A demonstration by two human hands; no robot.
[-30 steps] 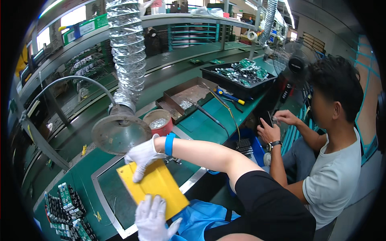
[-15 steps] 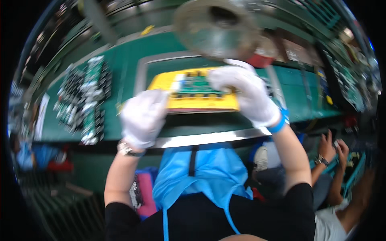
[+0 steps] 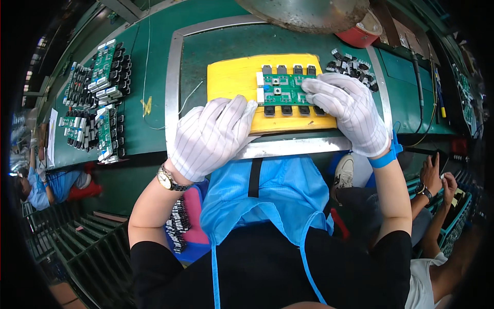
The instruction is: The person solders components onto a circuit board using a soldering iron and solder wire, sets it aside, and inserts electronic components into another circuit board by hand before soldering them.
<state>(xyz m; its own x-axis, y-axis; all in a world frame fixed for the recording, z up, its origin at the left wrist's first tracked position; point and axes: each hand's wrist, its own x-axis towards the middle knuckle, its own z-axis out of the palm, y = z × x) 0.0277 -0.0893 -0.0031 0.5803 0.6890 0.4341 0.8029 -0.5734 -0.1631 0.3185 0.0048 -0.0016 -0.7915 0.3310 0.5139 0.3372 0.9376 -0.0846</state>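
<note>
A green circuit board (image 3: 287, 91) with rows of black components along its two long sides lies on a yellow pad (image 3: 231, 77). White gloves with thin stripes cover both hands. My right hand (image 3: 350, 110) has its fingers closed over the board's right end and hides that part. At the pad's near left corner is my left hand (image 3: 211, 136), fingertips on top and thumb by the front edge, gripping the pad beside the board.
Stacked circuit boards (image 3: 105, 98) stand on the left. Loose black components (image 3: 352, 69) lie right of the pad, near a red tape roll (image 3: 363, 31). A metal hood (image 3: 309, 13) overhangs the back. A metal frame (image 3: 173, 87) surrounds the pad. Another person's hands (image 3: 437, 180) are at right.
The view has shifted and sharpened, showing more of the pad and board. My left hand's fingers have straightened and reach farther over the pad. My right hand stays at the board's right end.
</note>
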